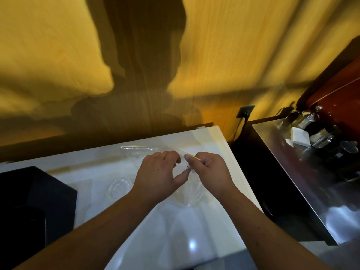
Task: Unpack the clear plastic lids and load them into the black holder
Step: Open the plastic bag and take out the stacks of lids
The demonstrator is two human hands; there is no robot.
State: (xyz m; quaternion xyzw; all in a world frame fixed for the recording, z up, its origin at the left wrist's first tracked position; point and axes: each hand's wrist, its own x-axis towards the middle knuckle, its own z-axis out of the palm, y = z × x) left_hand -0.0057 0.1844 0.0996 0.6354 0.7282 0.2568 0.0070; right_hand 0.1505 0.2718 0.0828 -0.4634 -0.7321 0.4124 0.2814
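Clear plastic lids (191,193) lie bunched inside a clear bag (140,151) on the white counter (175,230), under the two wrists. One loose lid (118,189) rests just left of them. The black holder (29,201) stands at the counter's left edge, well apart from the bag, and I cannot see anything loaded in it.

Above the lids, the left hand (157,172) curls its fingers on the film at the bag's neck. The right hand (208,170) pinches a thin tan strip (191,153), pulled taut between the two hands; it is probably the tie.

The step seems to be getting the bag open. It would go best with the left hand holding the neck still while the right draws the strip along its own line. A sideways jerk could tear the thin film and scatter the light lids.

Farther off sit a steel worktop (292,162) with white napkins (300,136), a red machine (341,84) and a wall socket (245,111). No brand, label or writing can be read anywhere.
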